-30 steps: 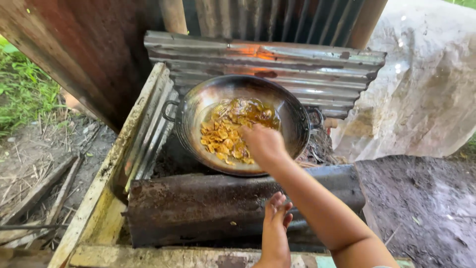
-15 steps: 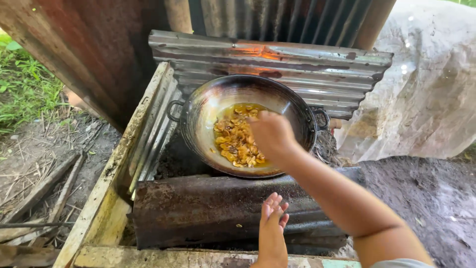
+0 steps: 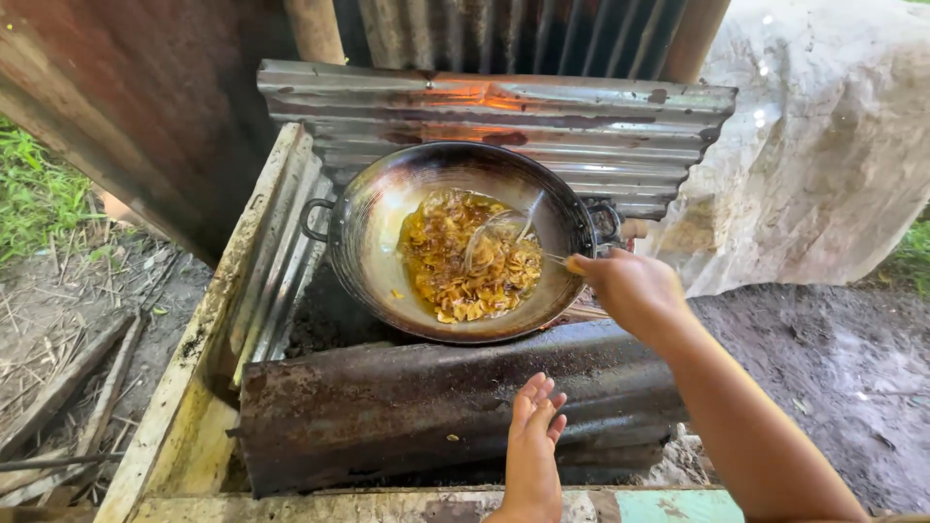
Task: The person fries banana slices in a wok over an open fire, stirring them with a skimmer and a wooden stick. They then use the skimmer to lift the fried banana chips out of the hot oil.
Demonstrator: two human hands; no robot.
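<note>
Wire skimmer [image 3: 499, 237] in right hand [image 3: 628, 287] (left hand [image 3: 533, 436] flat on metal sheet [image 3: 387, 397])

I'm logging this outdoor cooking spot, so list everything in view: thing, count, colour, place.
wok: one, dark metal with two loop handles, centre, on the stove
fried slices: one heap, golden yellow, in oil inside the wok
wire skimmer: one, silver, resting in the slices
corrugated sheets: several, rusty grey, behind and left of the wok
curved metal sheet: one, rusty brown, in front of the wok
white tarp: one, right
grass: green, far left
left hand: flat on the curved metal sheet
right hand: gripping the skimmer's handle
</note>
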